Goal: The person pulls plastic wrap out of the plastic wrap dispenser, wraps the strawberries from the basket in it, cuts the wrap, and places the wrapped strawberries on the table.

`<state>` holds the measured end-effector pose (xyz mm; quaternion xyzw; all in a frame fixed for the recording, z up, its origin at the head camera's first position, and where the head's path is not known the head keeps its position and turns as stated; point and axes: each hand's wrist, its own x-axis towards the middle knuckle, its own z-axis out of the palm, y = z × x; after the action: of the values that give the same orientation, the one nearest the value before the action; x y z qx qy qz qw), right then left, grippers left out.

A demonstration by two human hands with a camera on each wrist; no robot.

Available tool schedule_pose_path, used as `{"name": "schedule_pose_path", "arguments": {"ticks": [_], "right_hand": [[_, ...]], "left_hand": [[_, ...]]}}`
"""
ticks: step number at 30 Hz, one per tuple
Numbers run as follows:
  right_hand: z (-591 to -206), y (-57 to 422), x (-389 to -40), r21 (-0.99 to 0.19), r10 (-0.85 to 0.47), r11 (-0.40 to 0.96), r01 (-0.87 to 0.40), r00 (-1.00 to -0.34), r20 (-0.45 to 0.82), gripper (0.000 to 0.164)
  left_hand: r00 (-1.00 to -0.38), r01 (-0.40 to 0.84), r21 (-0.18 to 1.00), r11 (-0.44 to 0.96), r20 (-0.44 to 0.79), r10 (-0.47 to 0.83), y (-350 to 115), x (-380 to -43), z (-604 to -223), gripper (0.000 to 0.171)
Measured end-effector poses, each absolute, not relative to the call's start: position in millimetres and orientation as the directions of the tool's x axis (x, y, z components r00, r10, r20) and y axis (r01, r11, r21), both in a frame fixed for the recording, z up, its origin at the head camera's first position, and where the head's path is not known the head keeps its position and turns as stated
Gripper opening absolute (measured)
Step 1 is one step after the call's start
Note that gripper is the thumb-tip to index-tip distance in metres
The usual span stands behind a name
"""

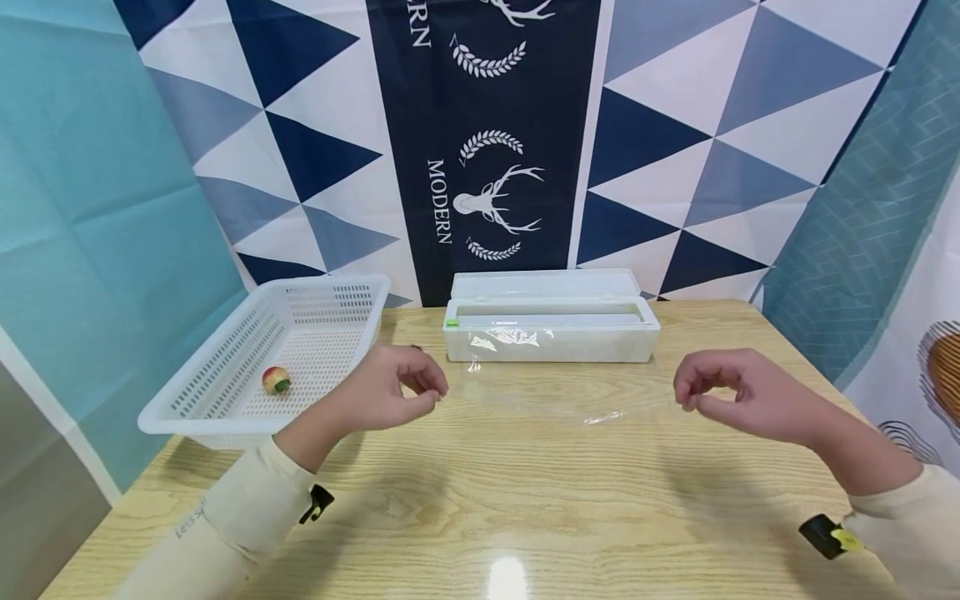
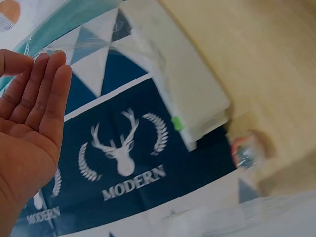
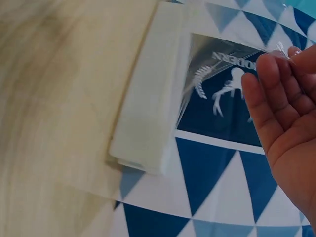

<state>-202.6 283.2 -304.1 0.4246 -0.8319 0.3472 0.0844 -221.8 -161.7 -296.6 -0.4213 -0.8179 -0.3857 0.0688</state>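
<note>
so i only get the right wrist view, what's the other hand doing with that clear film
Observer: The left hand pinches the clear plastic film between thumb and fingertips, on the side away from your view.
Operator: ok and what's sitting over on that side
Observer: A white perforated plastic basket, left of the long white box in the head view.
Operator: got it, anything inside
Observer: Yes, a small round red-and-yellow fruit-like item with a green end lies in it.
</note>
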Motion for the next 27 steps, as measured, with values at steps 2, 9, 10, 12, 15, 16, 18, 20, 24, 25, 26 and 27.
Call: {"name": "schedule_pose_path", "arguments": {"ticks": [2,9,10,12,15,16,18,20,24,25,26,27], "right_hand": [[-311,280,-204,-0.507,-0.662,0.414,-0.756,-0.632,0.402,0.040],[-326,274,-206,-0.511,-0.729,0.457,-0.728,-0.636,0.254,0.043],[-328,273,-206,-0.504,-0.737,0.465,-0.728,-0.634,0.235,0.043],[-332,271,-207,-0.475,-0.752,0.484,-0.735,-0.627,0.203,0.040],[-338,268,-207,-0.432,-0.769,0.511,-0.743,-0.620,0.157,0.036],[-341,267,-208,-0.426,-0.775,0.516,-0.743,-0.617,0.137,0.035],[-346,265,-208,-0.420,-0.792,0.515,-0.747,-0.603,0.102,0.033],[-351,263,-209,-0.427,-0.805,0.513,-0.745,-0.590,0.063,0.032],[-358,259,-208,-0.422,-0.828,0.497,-0.758,-0.560,0.030,0.029],[-359,258,-208,-0.423,-0.831,0.495,-0.759,-0.555,0.024,0.029],[-360,258,-208,-0.420,-0.834,0.494,-0.761,-0.551,0.019,0.029],[-361,257,-207,-0.417,-0.835,0.496,-0.762,-0.550,0.011,0.029]], "left_hand": [[-0.630,0.744,0.568,0.353,0.416,0.656,-161,-221,-304,0.011],[-0.572,0.796,0.461,0.393,0.359,0.738,-159,-224,-328,0.012],[-0.565,0.800,0.453,0.394,0.346,0.749,-159,-224,-331,0.012],[-0.559,0.801,0.443,0.403,0.313,0.768,-159,-224,-336,0.013],[-0.537,0.819,0.387,0.423,0.259,0.803,-158,-224,-343,0.014],[-0.530,0.825,0.366,0.431,0.236,0.814,-158,-224,-346,0.015],[-0.518,0.834,0.325,0.446,0.184,0.835,-157,-223,-351,0.017],[-0.514,0.836,0.300,0.460,0.136,0.847,-155,-221,-354,0.018],[-0.503,0.846,0.255,0.467,0.097,0.859,-151,-217,-360,0.021],[-0.504,0.847,0.244,0.472,0.092,0.859,-150,-216,-361,0.022],[-0.504,0.848,0.235,0.474,0.088,0.859,-149,-215,-363,0.023],[-0.500,0.854,0.218,0.473,0.086,0.862,-148,-214,-365,0.023]]}}
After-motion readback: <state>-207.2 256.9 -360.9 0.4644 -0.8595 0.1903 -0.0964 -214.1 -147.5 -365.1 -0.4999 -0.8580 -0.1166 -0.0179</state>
